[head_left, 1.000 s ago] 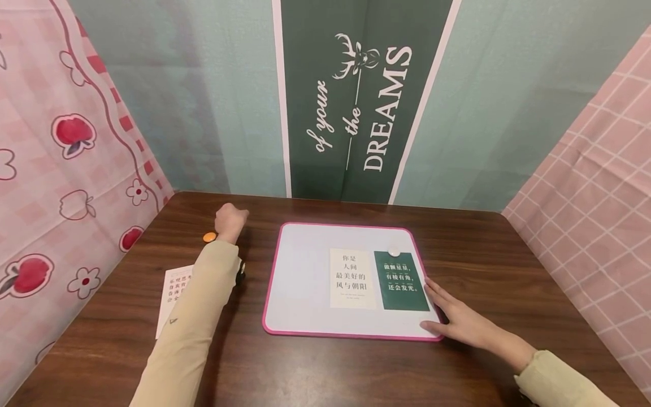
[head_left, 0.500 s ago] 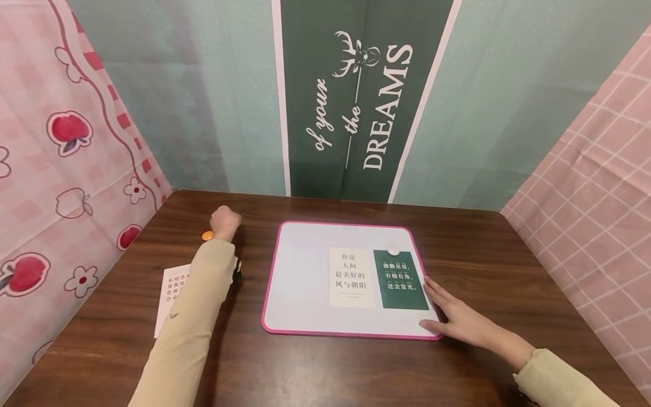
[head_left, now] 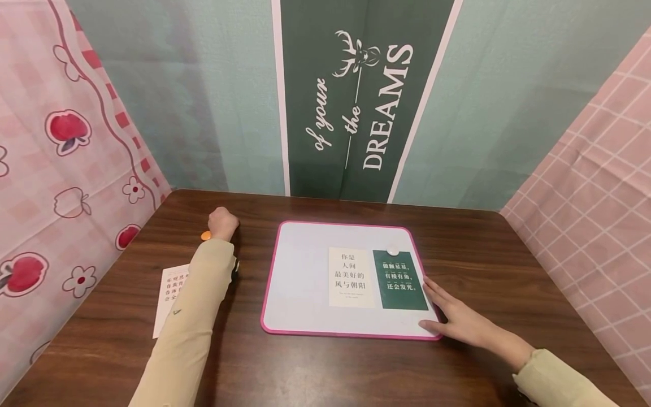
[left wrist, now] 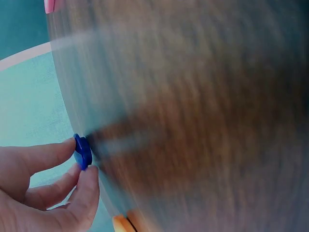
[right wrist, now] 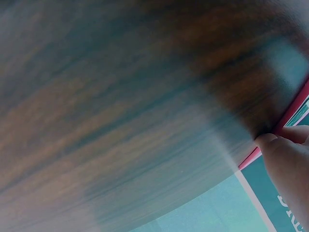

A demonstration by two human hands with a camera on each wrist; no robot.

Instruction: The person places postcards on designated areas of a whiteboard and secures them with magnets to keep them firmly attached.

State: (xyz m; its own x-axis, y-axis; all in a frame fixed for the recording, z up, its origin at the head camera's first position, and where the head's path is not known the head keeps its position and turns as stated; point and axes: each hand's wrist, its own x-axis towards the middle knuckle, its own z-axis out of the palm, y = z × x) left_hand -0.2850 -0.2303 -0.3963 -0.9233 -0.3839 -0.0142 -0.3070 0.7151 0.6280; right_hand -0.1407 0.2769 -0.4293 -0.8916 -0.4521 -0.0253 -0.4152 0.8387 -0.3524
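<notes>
At the table's far left, my left hand (head_left: 222, 224) pinches a blue round magnet (left wrist: 83, 152) between thumb and fingertips, as the left wrist view shows; in the head view the magnet is hidden behind the hand. Just beside that hand lies an orange magnet (head_left: 205, 235). My right hand (head_left: 461, 321) rests at the right edge of a pink-rimmed whiteboard (head_left: 300, 277), fingers extended, thumb on its lower right corner. The board bears a cream card (head_left: 351, 297) and a dark green card (head_left: 404, 299), which has a white magnet (head_left: 393, 250) at its top.
A white card with red print (head_left: 168, 288) lies at the left, partly covered by the left sleeve (head_left: 190, 316). The wooden table (head_left: 325, 367) meets a green hanging cloth (head_left: 229, 102) at the back. Pink cloths stand at both sides.
My left hand has shifted slightly left, closer to the orange magnet, and turned a little. The right hand, board and cards hold their places; the view has tilted very slightly.
</notes>
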